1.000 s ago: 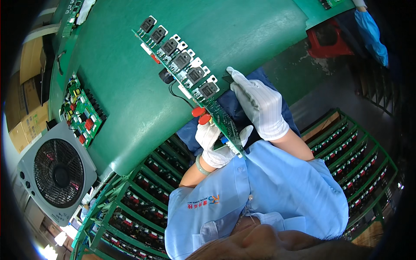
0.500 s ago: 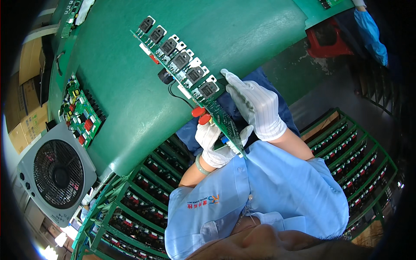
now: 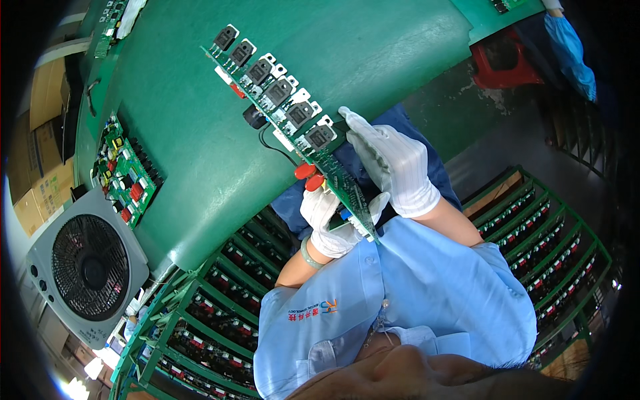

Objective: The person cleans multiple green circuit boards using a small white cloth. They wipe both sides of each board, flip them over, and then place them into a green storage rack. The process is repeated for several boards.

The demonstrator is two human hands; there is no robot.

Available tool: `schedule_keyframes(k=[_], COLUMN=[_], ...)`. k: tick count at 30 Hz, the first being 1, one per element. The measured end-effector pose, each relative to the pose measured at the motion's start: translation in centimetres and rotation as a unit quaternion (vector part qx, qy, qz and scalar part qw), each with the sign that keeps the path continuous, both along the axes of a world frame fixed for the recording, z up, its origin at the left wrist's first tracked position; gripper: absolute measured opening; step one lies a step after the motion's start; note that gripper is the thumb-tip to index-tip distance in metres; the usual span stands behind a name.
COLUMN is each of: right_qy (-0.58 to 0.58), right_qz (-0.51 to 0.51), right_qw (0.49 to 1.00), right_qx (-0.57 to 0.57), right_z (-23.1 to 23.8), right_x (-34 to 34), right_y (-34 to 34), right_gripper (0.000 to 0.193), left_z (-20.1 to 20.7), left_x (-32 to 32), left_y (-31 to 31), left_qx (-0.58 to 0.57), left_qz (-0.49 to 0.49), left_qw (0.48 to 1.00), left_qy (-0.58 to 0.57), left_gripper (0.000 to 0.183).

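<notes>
Likely light and stiff, yet fragile around the row of black components (image 3: 279, 92); best taken by the bare edges of the green circuit board (image 3: 342, 183). Held slantwise, upper end over the worktop (image 3: 170, 67), lower end clamped in the grip of the left hand (image 3: 322, 220), near two red discs (image 3: 305, 171). Just beside the extended fingers of the right hand (image 3: 398, 163); cannot tell whether clamped on anything there.

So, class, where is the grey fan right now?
In the head view, the grey fan is at far left, just below the circuit board lying on the green table.
</notes>
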State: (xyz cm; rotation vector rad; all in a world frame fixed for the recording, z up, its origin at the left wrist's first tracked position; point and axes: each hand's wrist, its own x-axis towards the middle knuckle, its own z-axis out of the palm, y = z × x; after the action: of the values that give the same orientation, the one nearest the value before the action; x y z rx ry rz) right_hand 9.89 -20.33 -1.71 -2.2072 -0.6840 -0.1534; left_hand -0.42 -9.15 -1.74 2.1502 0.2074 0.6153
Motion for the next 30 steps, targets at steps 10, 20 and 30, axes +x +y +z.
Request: schedule_keyframes(k=[10, 20, 30], right_qy=[-0.008, -0.052, -0.042], right_qz=[0.009, 0.017, 0.007], right_qw=[1.0, 0.998, 0.999], right_qx=[-0.002, 0.02, 0.001], right_z=[0.2, -0.9, -0.2], right_x=[0.0, 0.1, 0.2], right_y=[0.1, 0.2, 0.2], right_gripper=[0.04, 0.037, 0.036], left_z=[2.0, 1.5, 1.8], left_x=[1.0, 0.8, 0.8], left_y=[0.3, 0.2, 0.2], left_qx=[0.022, 0.022, -0.002], left_qz=[-0.019, -0.001, -0.007], left_qw=[1.0, 0.999, 1.0], left_qy=[-0.009, -0.031, -0.015], left_gripper=[0.039, 0.042, 0.037])
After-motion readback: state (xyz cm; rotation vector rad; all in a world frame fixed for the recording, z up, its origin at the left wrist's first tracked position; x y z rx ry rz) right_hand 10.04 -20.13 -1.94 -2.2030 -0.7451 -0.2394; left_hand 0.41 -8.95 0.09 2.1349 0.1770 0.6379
